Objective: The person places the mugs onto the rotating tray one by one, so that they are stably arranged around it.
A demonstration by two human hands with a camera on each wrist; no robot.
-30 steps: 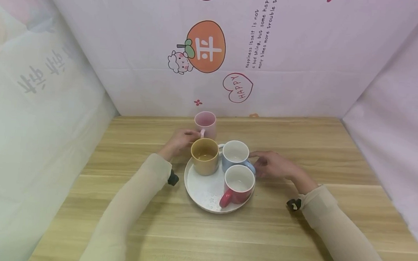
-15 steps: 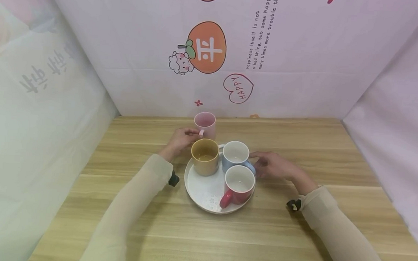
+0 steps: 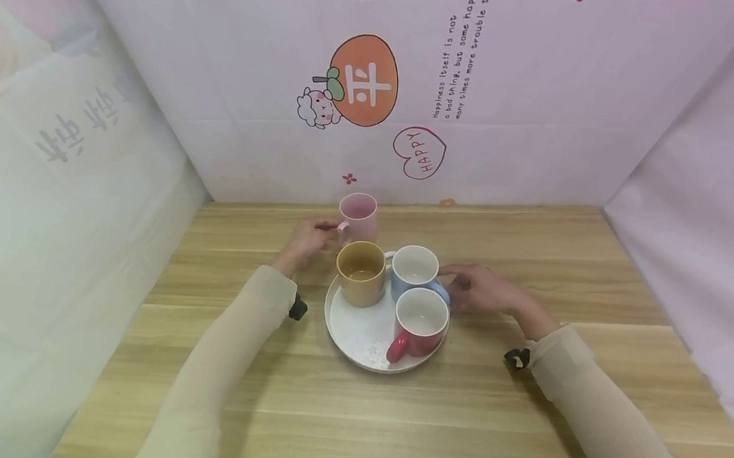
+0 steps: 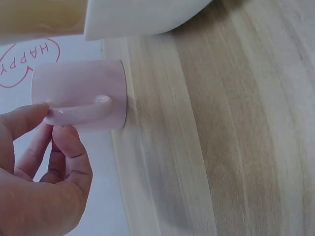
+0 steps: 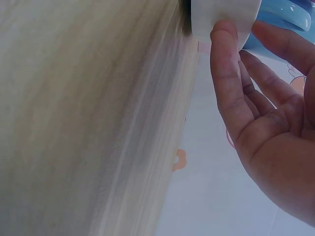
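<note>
My left hand (image 3: 309,243) pinches the handle of a pink mug (image 3: 361,223) behind the tray. In the left wrist view, finger and thumb close on that mug handle (image 4: 81,114); the mug stands upright by the table's back edge. My right hand (image 3: 482,289) touches the right side of a round white tray (image 3: 361,339), its thumb against the outer wall and index finger beside a blue mug (image 3: 411,290). On the tray also stand a yellow mug (image 3: 361,289) at back left and a red mug (image 3: 424,344) at front right.
The wooden table (image 3: 344,435) runs back to a printed white sheet (image 3: 522,112). Plain sheets hang along the left and right sides. A dark wrist strap (image 3: 298,307) shows at the left cuff, another (image 3: 516,358) at the right.
My left hand has shifted a little left, and the pink mug's handle has turned to point left toward it. The right hand, tray and other mugs keep their places.
</note>
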